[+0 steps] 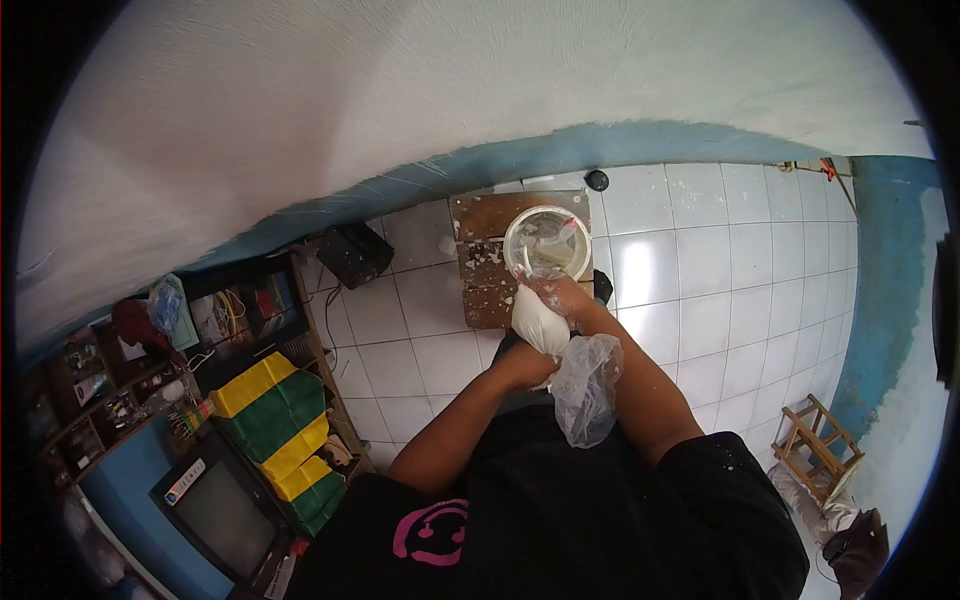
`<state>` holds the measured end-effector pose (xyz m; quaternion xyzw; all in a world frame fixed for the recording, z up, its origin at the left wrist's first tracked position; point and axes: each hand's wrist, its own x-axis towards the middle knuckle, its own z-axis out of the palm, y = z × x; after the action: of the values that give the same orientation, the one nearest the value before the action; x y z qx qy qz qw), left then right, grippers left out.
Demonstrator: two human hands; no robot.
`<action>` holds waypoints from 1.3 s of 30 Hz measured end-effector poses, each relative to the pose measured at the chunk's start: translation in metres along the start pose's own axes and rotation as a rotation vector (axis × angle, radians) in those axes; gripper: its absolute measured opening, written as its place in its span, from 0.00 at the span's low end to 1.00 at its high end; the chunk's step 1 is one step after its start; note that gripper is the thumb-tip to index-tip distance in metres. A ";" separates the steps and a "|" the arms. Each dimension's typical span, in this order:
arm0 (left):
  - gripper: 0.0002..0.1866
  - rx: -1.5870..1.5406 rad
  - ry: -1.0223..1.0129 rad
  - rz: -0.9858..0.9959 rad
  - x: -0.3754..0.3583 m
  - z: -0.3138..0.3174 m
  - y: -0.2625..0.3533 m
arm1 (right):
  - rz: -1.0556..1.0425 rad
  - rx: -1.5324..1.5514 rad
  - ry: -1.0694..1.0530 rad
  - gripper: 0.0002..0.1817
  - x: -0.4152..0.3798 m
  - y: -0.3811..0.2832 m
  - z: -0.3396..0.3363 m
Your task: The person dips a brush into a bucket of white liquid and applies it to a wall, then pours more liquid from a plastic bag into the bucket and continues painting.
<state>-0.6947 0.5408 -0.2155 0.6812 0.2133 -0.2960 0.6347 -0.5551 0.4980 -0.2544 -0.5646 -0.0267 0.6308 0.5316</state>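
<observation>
A clear plastic bag bulging with a white substance is held between my two hands, in front of my body. My left hand is closed round the gathered end of the bag nearest to me. Loose clear plastic hangs from that grip over my right forearm. My right hand wraps the far end of the bag, at the near rim of a round white bucket. Whitish residue and crumpled plastic show inside the bucket. Some of my right fingers are hidden.
The bucket stands on a low wooden bench spattered with white flecks. Beyond it is the wall. A black box lies on the tiled floor to the left, near a television and shelves. A wooden stool stands at the right.
</observation>
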 end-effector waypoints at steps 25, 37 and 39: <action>0.18 -0.109 -0.042 -0.026 -0.014 -0.001 0.026 | 0.046 -0.263 0.097 0.34 -0.017 -0.024 0.003; 0.20 -0.081 -0.033 0.044 0.005 0.015 -0.032 | 0.153 -0.175 0.071 0.28 0.008 -0.006 -0.004; 0.20 -0.063 -0.047 0.062 0.007 0.015 -0.038 | 0.158 -0.078 0.045 0.27 0.001 -0.019 0.000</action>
<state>-0.7164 0.5289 -0.2486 0.6601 0.1862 -0.2851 0.6696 -0.5426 0.5071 -0.2425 -0.5993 0.0055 0.6564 0.4582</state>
